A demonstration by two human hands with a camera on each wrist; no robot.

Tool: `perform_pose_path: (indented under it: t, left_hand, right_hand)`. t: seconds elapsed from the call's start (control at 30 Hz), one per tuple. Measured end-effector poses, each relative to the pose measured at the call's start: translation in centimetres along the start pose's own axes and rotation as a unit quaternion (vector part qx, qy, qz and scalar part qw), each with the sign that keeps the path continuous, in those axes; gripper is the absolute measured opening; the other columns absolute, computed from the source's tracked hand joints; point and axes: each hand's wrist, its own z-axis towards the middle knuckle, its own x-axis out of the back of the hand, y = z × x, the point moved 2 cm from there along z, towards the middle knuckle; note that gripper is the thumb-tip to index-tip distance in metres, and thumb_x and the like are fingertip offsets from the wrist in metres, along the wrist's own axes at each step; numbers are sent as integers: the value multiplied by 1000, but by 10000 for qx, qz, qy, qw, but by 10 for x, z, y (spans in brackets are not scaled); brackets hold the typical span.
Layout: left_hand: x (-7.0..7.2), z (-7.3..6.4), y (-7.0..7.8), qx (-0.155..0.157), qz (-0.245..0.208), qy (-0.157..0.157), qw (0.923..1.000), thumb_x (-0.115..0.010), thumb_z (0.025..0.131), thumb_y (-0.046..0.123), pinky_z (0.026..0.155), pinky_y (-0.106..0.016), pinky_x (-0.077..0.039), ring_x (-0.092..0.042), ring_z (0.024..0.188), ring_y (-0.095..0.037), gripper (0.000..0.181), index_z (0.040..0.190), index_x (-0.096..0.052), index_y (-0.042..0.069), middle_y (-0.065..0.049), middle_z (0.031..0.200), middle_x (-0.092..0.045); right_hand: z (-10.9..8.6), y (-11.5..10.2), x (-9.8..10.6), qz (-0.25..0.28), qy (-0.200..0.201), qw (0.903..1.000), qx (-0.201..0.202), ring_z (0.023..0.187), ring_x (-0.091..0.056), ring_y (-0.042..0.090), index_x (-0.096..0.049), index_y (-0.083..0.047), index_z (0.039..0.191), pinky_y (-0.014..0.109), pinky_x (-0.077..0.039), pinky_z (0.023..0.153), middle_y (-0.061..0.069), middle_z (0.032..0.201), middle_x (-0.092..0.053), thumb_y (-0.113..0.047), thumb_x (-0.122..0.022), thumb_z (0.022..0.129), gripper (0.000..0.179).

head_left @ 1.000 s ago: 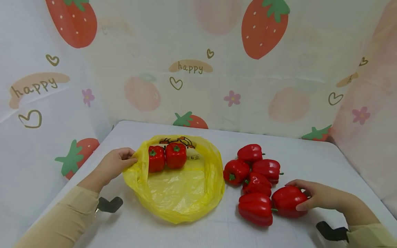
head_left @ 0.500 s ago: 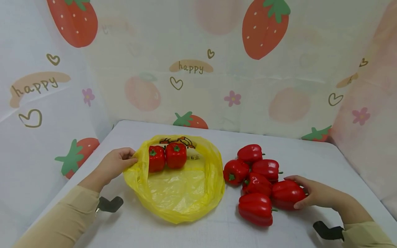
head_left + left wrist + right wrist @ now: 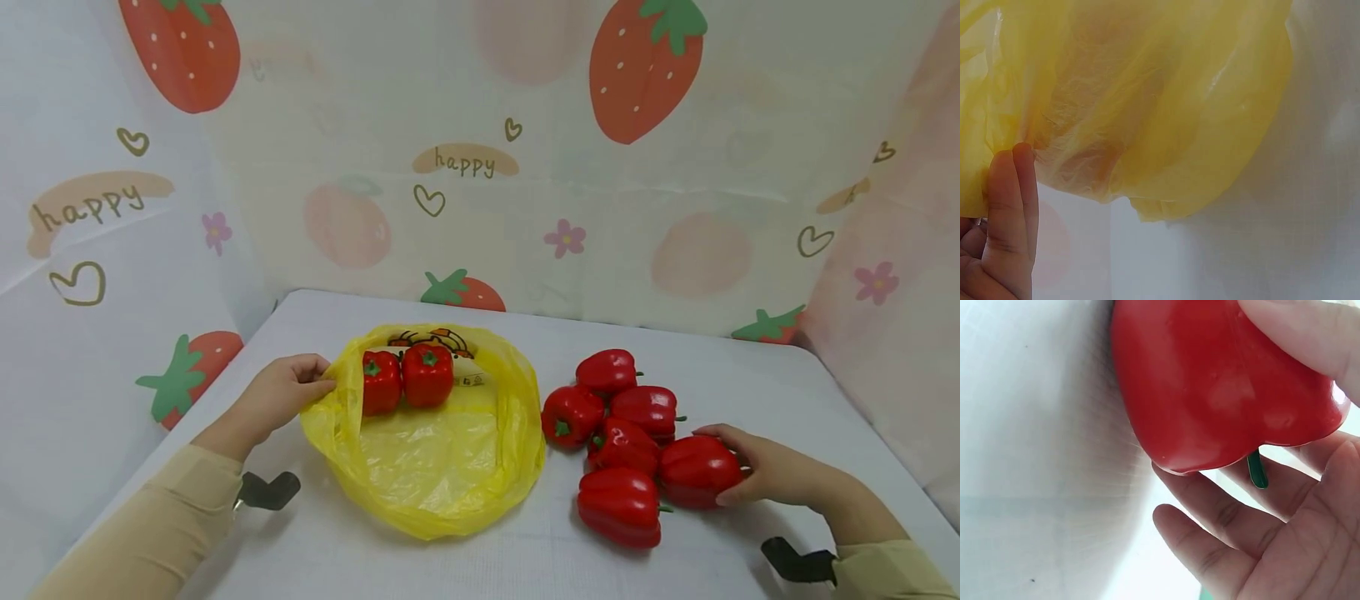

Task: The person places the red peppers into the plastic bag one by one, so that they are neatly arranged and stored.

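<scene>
A yellow plastic bag (image 3: 442, 521) lies with its mouth wide, two red bell peppers (image 3: 427, 377) inside at the back left. My left hand (image 3: 281, 396) pinches the left side of its rim between thumb and fingers; the left wrist view shows the thin film (image 3: 1210, 112) in that pinch. On the right, my right hand (image 3: 772, 471) grips a red bell pepper (image 3: 697, 472) from its stem end. In the right wrist view the thumb lies over this pepper (image 3: 1191, 387), fingers curl under it, and its green stem (image 3: 1258, 470) points toward the palm.
Several more red bell peppers (image 3: 618, 507) lie clustered between the bag and my right hand. A white cloth covers the table (image 3: 517, 575), with strawberry-printed curtains (image 3: 480, 217) behind and at both sides. Black wrist mounts (image 3: 272, 492) hang below each forearm.
My right hand has pushed its pepper slightly away from me, up against the cluster, and the pepper has turned so its stem faces my palm. My left hand keeps its place on the bag.
</scene>
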Motion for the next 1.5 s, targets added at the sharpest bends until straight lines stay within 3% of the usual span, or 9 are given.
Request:
perform_pose_path:
  t: [0.43, 0.77, 1.17, 1.5]
  left_hand:
    - [-1, 2, -1, 21, 15, -34, 10000, -57, 90, 23, 70, -27, -47, -54, 75, -20, 22, 102, -59, 4, -7, 88, -59]
    - [0, 1, -1, 46, 14, -19, 10000, -57, 90, 23, 70, -27, -47, -54, 74, -20, 22, 102, -59, 4, -7, 88, -59]
    - [-1, 1, -1, 77, 2, -34, 10000, -57, 90, 23, 71, -27, -48, -55, 75, -20, 22, 102, -59, 5, -8, 91, -60]
    - [-1, 1, -1, -7, -29, -23, 10000, -57, 90, 22, 70, -27, -48, -54, 75, -20, 22, 102, -59, 4, -8, 89, -60]
  right_hand:
    - [-6, -2, 10, -409, 94, 9988, -238, 101, -48, 29, -37, -6, 129, 41, -51, 72, 14, 116, -49, -21, -80, 66, 79]
    - [-5, -14, 17, -1285, 306, 9908, -290, 98, -50, 27, -43, -1, 123, 40, -52, 69, 10, 109, -54, -30, -83, 61, 79]
    - [-4, -32, 11, -1420, 396, 9886, -289, 106, -45, 38, -36, 1, 133, 42, -52, 70, 22, 120, -46, -27, -83, 61, 91]
    - [-2, -38, 12, -1552, 383, 9869, -199, 104, -47, 38, -34, 4, 134, 42, -52, 70, 22, 117, -47, -24, -83, 60, 93]
